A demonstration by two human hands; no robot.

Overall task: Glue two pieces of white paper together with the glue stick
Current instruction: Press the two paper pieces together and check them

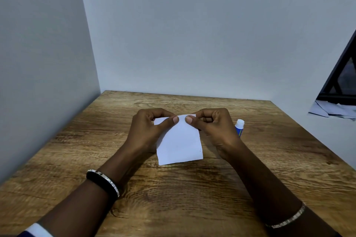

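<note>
My left hand (146, 127) and right hand (210, 125) each pinch the far edge of the white paper (180, 140) between thumb and forefinger, my thumbs nearly meeting at the middle, the other fingers curled in. The sheet slopes toward me over the wooden table (173, 194); whether it is one piece or two I cannot tell. The glue stick (239, 127), white cap on, lies on the table just beyond my right hand.
</note>
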